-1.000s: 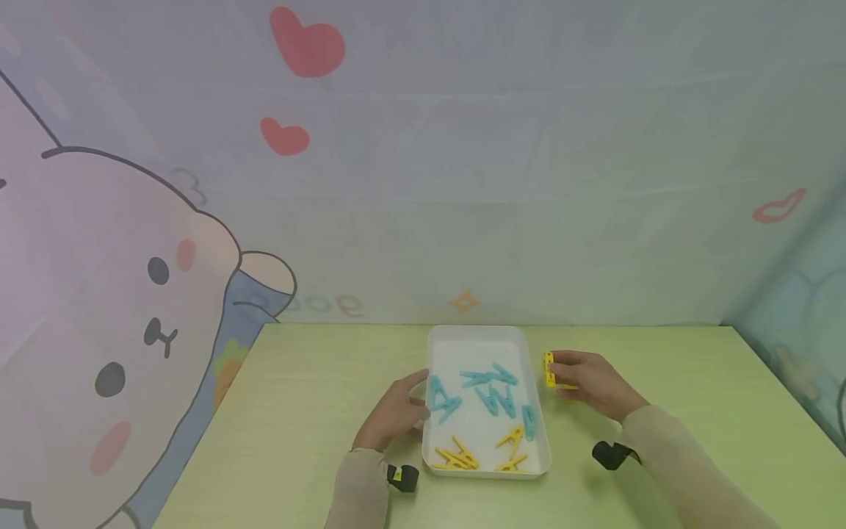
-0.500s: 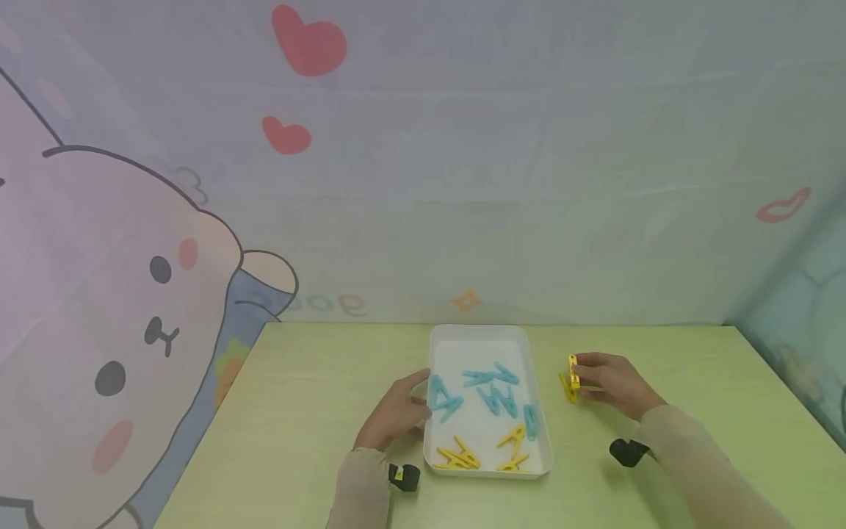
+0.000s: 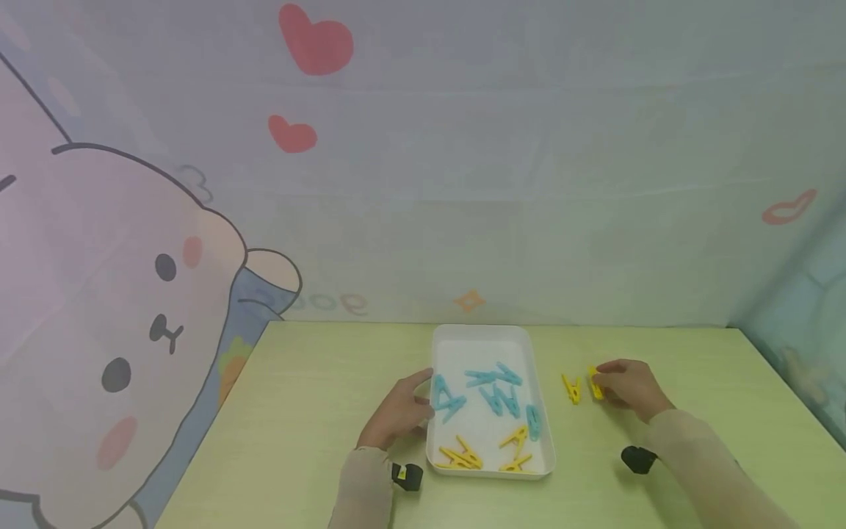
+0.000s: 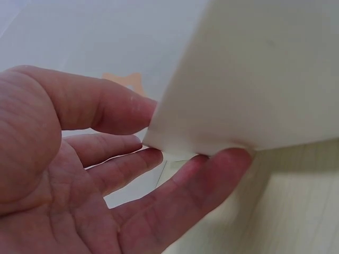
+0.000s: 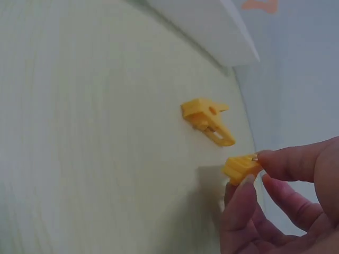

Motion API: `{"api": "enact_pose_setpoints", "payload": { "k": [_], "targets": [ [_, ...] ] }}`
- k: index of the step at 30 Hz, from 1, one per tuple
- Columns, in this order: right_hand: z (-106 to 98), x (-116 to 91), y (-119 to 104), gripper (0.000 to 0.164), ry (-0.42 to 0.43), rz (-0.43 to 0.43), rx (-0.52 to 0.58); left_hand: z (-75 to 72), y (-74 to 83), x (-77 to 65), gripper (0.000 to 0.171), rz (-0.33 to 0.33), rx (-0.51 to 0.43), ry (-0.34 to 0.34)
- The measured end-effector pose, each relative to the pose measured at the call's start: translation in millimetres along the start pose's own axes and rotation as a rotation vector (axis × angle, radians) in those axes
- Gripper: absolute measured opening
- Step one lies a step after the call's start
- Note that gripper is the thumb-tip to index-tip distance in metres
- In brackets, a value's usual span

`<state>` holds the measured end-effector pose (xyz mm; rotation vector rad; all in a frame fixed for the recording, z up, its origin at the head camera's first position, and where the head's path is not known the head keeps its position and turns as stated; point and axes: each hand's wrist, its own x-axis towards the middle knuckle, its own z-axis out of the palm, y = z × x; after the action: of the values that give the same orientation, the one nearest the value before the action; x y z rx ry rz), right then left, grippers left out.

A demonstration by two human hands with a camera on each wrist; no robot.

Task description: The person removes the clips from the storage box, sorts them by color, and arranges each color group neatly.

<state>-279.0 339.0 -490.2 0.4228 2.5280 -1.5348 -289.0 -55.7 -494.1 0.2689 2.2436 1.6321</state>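
My right hand (image 3: pixel 633 386) pinches a yellow clothespin (image 5: pixel 241 168) between thumb and fingertips, close over the table right of the tray. A second yellow clothespin (image 3: pixel 572 389) lies on the table just left of it, also seen in the right wrist view. My left hand (image 3: pixel 399 411) rests at the left side of a white tray (image 3: pixel 479 332), its fingertips touching the tray's edge, with the fingers loosely extended. In the left wrist view the tray's white wall (image 4: pixel 254 79) stands before the fingertips. Several blue clothespins (image 3: pixel 507 402) and several yellow clothespins (image 3: pixel 460 455) lie in the tray.
The pale wood table (image 3: pixel 317 411) reaches back to a printed cloth (image 3: pixel 595 220) with hearts and a cartoon animal. A black wrist camera (image 3: pixel 406 476) sits on the left wrist and another camera (image 3: pixel 638 459) on the right.
My right hand has moved right, away from the tray. One yellow clothespin now lies released on the table, and the hand keeps another. My left hand has stayed at the tray.
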Motion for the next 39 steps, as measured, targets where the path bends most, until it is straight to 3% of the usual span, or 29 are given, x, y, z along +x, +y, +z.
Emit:
{"api": "enact_pose_setpoints", "payload": {
  "k": [5,11,30,34,39],
  "targets": [
    [2,-1,0,0.040,0.060,-0.037,-0.141,0.1,0.3,-1.0,0.073,-0.002,0.002,0.004],
    [6,-1,0,0.039,0.083,-0.055,-0.228,0.8,0.9,-1.4,0.073,-0.012,0.005,0.003],
    [13,-3,-3,0.039,0.092,-0.093,-0.309,1.1,-2.1,2.4,0.072,-0.023,0.029,0.019],
    [10,-5,-7,0.043,0.108,-0.123,-0.374,0.9,-2.6,2.5,0.072,-0.017,0.028,0.017],
    [9,-8,-14,0.044,0.158,-0.220,-0.440,0.8,-2.2,2.6,0.072,-0.004,0.015,0.009]
  ]
}}
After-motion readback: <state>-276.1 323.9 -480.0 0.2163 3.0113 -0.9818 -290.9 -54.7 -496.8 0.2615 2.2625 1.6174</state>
